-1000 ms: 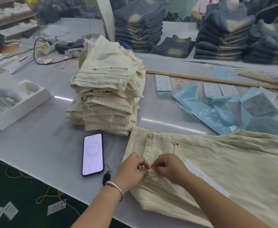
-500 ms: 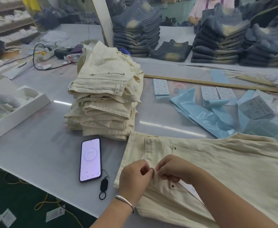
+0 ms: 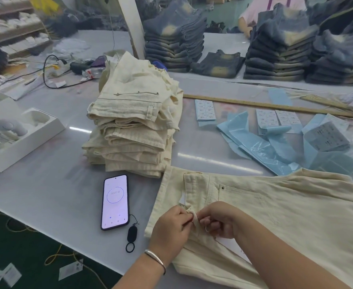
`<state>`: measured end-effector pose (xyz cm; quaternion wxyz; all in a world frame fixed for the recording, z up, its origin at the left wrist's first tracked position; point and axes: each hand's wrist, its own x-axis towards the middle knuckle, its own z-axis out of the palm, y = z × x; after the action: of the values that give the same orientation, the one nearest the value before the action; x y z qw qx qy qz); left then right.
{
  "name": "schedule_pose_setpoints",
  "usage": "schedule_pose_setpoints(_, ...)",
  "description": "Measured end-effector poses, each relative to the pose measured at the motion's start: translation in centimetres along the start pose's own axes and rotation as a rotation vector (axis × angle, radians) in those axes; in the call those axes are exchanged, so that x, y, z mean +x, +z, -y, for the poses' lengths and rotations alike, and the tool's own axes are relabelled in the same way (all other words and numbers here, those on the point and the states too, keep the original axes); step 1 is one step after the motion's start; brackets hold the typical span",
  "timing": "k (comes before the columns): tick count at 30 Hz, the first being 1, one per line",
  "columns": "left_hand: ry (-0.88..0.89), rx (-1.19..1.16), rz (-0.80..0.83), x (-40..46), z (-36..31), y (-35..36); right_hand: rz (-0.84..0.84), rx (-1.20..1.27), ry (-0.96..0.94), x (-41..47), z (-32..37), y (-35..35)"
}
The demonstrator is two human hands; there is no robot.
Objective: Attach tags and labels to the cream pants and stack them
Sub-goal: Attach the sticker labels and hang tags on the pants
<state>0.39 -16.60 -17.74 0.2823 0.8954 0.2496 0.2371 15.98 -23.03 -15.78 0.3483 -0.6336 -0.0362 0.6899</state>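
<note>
A pair of cream pants lies flat at the near right of the table, waistband to the left. My left hand and my right hand meet at a belt loop on the waistband, both pinching the small fold of cream fabric between them. A white tag shows partly under the pants below my right wrist. A tall stack of folded cream pants stands behind, mid table. Sheets of printed labels and light blue backing sheets lie to the right of the stack.
A phone showing a timer lies left of my hands, with a black ring strap. A white box sits at far left. A wooden ruler and stacks of dark jeans fill the back. Loose tags lie on the floor.
The view has shifted closer and lower. My hands have stayed together on the waistband, working the belt loop; the left hand now pinches the raised fold of fabric.
</note>
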Motion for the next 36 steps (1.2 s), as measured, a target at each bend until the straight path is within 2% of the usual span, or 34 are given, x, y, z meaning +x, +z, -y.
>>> schedule_pose_setpoints(5, 0.117, 0.053, -0.02, 0.0, 0.1, -0.1, -0.047, -0.058, -0.012, -0.1, -0.2, 0.4)
schedule_pose_setpoints(8, 0.114, 0.012, 0.03, 0.1, 0.5, -0.3, -0.104, -0.126, -0.081, -0.6, -0.4, 0.7)
schedule_pose_setpoints(13, -0.084, -0.114, 0.043, 1.0, 1.2, -1.2, -0.239, -0.178, -0.405, -3.3, 0.2, -1.9)
schedule_pose_setpoints(17, -0.241, -0.216, -0.015, 1.9, 0.9, -1.7, -0.535, -0.186, -0.611, -5.7, -0.2, -6.4)
schedule_pose_setpoints(19, -0.275, -0.254, 0.017, 2.4, 0.5, -1.6, -0.679, -0.361, -0.626, -6.2, -1.2, -7.7)
schedule_pose_setpoints(20, -0.289, -0.271, 0.043, 2.6, 0.2, -1.6, -0.695, -0.476, -0.6, -6.3, -1.7, -8.0)
schedule_pose_setpoints(24, -0.319, -0.332, 0.139, 3.0, -1.1, -0.7, -0.53, -0.928, -0.357, -6.0, -3.9, -6.4)
schedule_pose_setpoints(27, -0.336, -0.339, 0.189, 3.0, -1.7, -0.2, -0.599, -1.155, -0.322, -4.8, -5.0, -3.9)
schedule_pose_setpoints(31, -0.354, -0.386, 0.231, 3.3, -1.7, -0.2, -0.774, -1.164, -0.552, -4.4, -4.3, -2.7)
schedule_pose_setpoints(34, -0.371, -0.419, 0.22, 3.5, -1.6, -0.3, -1.008, -1.308, -0.971, -4.7, -3.6, -2.8)
schedule_pose_setpoints(36, -0.381, -0.43, 0.213, 3.5, -1.4, -0.3, -1.003, -1.401, -1.064, -4.8, -3.7, -2.3)
